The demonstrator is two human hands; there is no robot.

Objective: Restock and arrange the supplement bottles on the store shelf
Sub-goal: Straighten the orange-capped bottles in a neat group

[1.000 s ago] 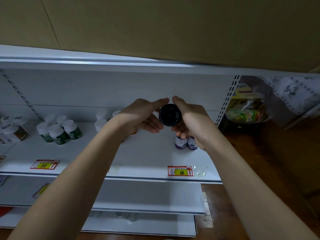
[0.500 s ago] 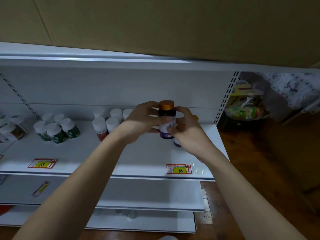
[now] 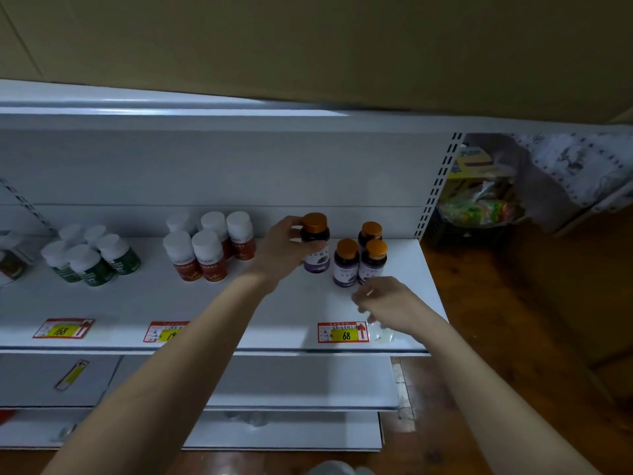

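Observation:
My left hand [image 3: 284, 250] grips a dark bottle with an orange cap and purple label [image 3: 315, 243], standing upright on the white shelf [image 3: 274, 306]. Three matching orange-capped bottles [image 3: 363, 258] stand in a cluster just to its right. My right hand [image 3: 387, 303] hovers low over the shelf's front right, fingers loosely curled, holding nothing, just in front of that cluster.
Several white-capped bottles with red labels [image 3: 209, 246] stand left of my left hand. Green-labelled bottles [image 3: 90, 257] are farther left. Price tags [image 3: 342, 332] line the shelf front. Lower shelves lie below. Bagged goods [image 3: 479, 204] sit beyond the shelf's right end.
The bottle, held in both hands before, is now down on the shelf in my left hand alone. My right hand has let go and drawn back toward the shelf's front edge.

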